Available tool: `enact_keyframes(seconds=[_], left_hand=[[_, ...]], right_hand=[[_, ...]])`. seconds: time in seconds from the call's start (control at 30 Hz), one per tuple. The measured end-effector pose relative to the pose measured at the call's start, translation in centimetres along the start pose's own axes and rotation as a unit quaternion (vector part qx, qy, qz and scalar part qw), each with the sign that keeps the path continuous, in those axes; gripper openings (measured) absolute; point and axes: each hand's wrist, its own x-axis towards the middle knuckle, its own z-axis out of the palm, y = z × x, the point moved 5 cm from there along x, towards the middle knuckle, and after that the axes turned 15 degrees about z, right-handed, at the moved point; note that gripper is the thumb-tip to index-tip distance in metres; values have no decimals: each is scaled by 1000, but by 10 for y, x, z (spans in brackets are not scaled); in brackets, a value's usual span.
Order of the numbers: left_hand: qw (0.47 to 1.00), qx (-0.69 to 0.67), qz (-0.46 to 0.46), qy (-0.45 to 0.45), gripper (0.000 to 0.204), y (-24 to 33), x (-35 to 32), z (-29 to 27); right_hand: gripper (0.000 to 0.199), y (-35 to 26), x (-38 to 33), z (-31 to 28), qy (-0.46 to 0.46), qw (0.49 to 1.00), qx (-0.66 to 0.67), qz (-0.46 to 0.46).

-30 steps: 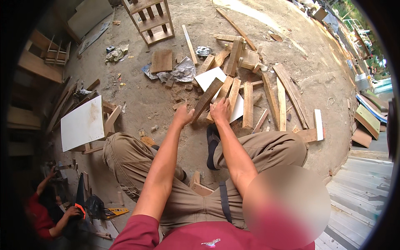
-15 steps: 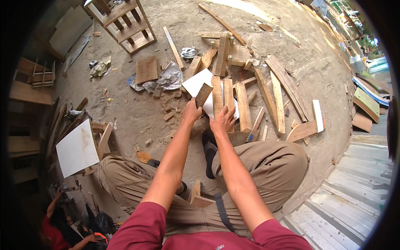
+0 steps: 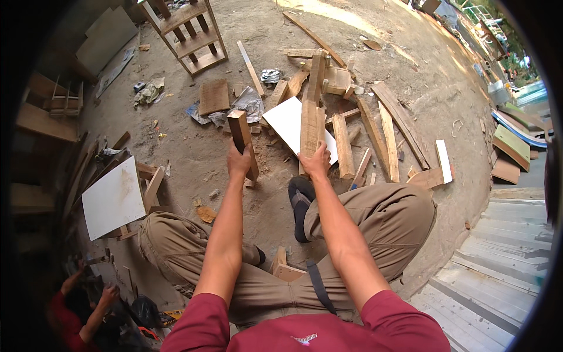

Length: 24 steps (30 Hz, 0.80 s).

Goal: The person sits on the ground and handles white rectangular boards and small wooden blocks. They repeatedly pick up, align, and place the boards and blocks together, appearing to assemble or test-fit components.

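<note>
My left hand (image 3: pixel 238 159) is closed round a short, dark-faced wooden block (image 3: pixel 239 126), held tilted above the dirt to the left of a white board (image 3: pixel 284 117). The fingers of my right hand (image 3: pixel 316 159) wrap the near end of a paler wooden block (image 3: pixel 308 129) over that board. Another piece of wood seems to lie against its right side; my fingers partly hide where they meet. Just right of it, a loose wooden block (image 3: pixel 343 146) rests at the board's edge, apart from my hands.
Several long wooden strips (image 3: pixel 387 141) lie to the right, with a wood pile (image 3: pixel 337 79) behind. A slatted wooden frame (image 3: pixel 196 41) stands far left. A white-topped piece (image 3: pixel 114 196) sits at left. Corrugated metal sheeting (image 3: pixel 481 264) is near right. Another person's arm (image 3: pixel 97 317) shows lower left.
My left hand has carried its block left, away from the board, and turned it more upright. My right hand's fingers, earlier spread over the wood, now close round the block's near end.
</note>
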Motion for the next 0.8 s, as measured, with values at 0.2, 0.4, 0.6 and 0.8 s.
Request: enact_keyframes(seconds=[0.2,0.4,0.6,0.8], left_hand=[[978,63,-59,190,53,-36,-20,-89],[959,85,-106,248,54,-68,-56,-133],[980,72,-66,174,58,-71,-84,-126],[976,-5,-70,209,69,-104,-95,-127]], right_hand=[[94,-41,-63,43,-88,905,-256,-330],[97,13,-86,106,-81,896,-311,-306],[98,-33,-15,61,52,982,-122,-134],[98,-39,16,72,-73,946,-313,-35]])
